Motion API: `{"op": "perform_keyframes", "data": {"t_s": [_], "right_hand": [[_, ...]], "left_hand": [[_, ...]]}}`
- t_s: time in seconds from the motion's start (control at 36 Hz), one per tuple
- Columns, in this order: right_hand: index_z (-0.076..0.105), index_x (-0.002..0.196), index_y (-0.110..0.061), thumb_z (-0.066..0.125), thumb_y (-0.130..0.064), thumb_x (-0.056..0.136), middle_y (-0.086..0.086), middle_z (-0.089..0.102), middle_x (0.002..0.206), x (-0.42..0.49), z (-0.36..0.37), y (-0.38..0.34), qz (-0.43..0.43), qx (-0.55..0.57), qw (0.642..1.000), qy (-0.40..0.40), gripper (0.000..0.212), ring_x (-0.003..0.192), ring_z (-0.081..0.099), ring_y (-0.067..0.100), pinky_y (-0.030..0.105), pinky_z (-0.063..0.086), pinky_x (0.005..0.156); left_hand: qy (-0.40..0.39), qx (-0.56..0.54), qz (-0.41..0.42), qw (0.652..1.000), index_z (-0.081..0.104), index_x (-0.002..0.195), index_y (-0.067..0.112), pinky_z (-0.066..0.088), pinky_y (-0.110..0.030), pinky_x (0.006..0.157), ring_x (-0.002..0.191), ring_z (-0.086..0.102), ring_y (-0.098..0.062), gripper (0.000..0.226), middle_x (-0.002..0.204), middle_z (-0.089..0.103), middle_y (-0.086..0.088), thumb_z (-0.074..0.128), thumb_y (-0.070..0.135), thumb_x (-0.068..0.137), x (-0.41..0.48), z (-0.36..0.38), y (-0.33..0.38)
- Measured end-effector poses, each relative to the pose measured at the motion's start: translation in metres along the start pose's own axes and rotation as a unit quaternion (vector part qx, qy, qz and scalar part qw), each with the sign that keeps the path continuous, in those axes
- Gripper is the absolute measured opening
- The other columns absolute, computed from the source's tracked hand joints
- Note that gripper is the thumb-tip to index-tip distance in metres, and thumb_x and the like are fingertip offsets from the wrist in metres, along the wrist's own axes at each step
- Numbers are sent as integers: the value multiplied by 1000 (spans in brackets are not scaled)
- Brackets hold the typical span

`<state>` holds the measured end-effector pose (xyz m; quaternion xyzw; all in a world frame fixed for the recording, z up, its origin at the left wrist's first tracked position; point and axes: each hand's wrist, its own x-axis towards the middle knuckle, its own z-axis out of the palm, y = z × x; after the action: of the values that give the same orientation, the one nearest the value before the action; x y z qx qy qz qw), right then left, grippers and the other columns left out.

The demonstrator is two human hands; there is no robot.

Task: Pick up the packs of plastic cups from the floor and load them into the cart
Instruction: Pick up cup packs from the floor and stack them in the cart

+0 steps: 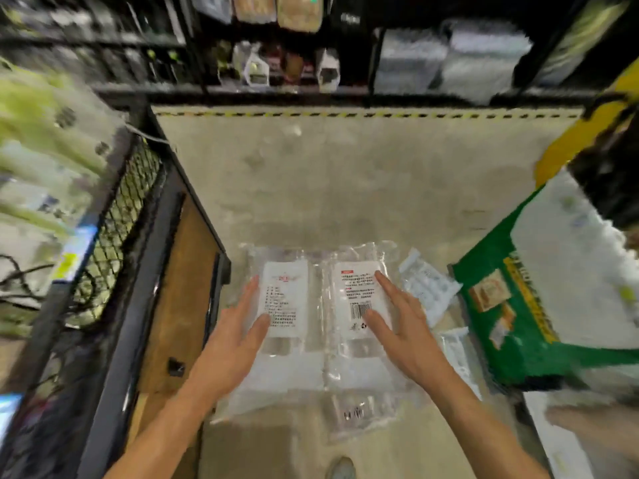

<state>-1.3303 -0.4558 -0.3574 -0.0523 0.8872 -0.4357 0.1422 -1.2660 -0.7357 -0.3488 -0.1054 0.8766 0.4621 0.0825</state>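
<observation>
Two clear packs of plastic cups lie side by side on the concrete floor, each with a white label. The left pack (285,295) and the right pack (356,288) touch along their long edges. My left hand (235,337) hovers over the left pack with fingers spread, and my right hand (401,326) does the same over the right pack. Neither hand grips anything. Whether the palms touch the plastic is unclear. The cart (173,271), black-framed with a wooden deck and mesh side, stands directly left of the packs.
Smaller clear packets (428,288) lie right of the packs. A green and white sack (539,288) leans at the right. Dark shelving (276,63) with goods runs along the back behind a striped floor line. My shoe (342,470) shows at the bottom.
</observation>
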Motion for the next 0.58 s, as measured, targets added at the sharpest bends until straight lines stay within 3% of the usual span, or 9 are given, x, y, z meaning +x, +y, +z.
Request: {"op": "perform_keyframes", "data": {"t_s": [0.08, 0.14, 0.28, 0.47, 0.58], "right_hand": [[20, 152, -62, 54, -62, 96, -28, 33, 154, -20, -79, -49, -18, -4, 999, 41, 64, 148, 22, 1, 43, 24, 126], [22, 156, -55, 54, -61, 97, -26, 31, 160, -36, -128, -75, -25, -3, 997, 70, 68, 153, 22, 7, 45, 23, 127], [27, 158, -49, 56, -60, 96, -14, 35, 162, -79, -226, -123, -30, 0, 988, 148, 69, 151, 30, 11, 34, 30, 118], [26, 156, -55, 55, -64, 96, -6, 28, 168, -152, -308, -151, 32, -12, 969, 245, 67, 155, 25, 19, 42, 29, 121], [26, 154, -58, 53, -66, 96, -12, 26, 167, -196, -326, -155, 91, -14, 944, 315, 65, 155, 25, 20, 44, 25, 122]], "left_hand": [[-1, 21, 45, 999, 5, 141, 67, 35, -30, 102, 131, 34, 3, 57, 147, 34, 24, 36, 61, 95, -4, -31, 96], [-8, 34, 83, 996, 4, 141, 68, 34, -39, 111, 140, 33, -10, 58, 152, 31, 21, 35, 66, 92, -6, -46, 150], [-21, 58, 151, 987, 4, 142, 66, 25, -47, 117, 146, 23, -17, 61, 158, 22, 18, 36, 69, 90, -11, -63, 264], [-74, 64, 224, 970, 13, 143, 63, 28, -40, 112, 142, 32, -18, 57, 157, 25, 15, 42, 61, 93, -14, -47, 369], [-135, 56, 280, 949, 16, 148, 53, 24, -40, 114, 145, 25, -18, 60, 160, 19, 14, 45, 54, 95, -18, -27, 413]]}}
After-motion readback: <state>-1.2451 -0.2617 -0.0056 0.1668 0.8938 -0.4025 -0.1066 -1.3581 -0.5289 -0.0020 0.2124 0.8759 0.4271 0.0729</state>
